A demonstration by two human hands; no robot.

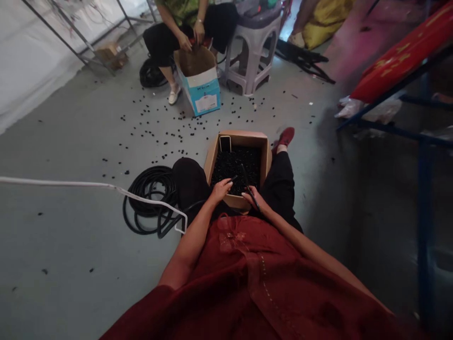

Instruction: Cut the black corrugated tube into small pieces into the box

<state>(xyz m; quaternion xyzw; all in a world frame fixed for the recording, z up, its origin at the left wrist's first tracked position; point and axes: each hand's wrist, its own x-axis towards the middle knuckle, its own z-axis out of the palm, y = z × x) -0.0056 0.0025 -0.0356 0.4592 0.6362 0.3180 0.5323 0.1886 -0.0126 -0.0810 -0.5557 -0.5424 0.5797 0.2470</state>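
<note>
My left hand is closed on the end of a black hose, which sticks out past the fingertips. My right hand grips a long thin dark tool that points up and away; its exact kind is unclear. Both hands are over the near edge of an open cardboard box, between my knees. Many small black pieces fill the bottom of this box. Against its far left inside corner leans a phone-like dark rectangle with a pale rim.
A coil of black hose lies left of my knee, with a white rod crossing above it. Small black pieces are scattered over the floor. Ahead, another person's hands are at a blue-and-white box, beside a plastic stool. Blue metal framing stands right.
</note>
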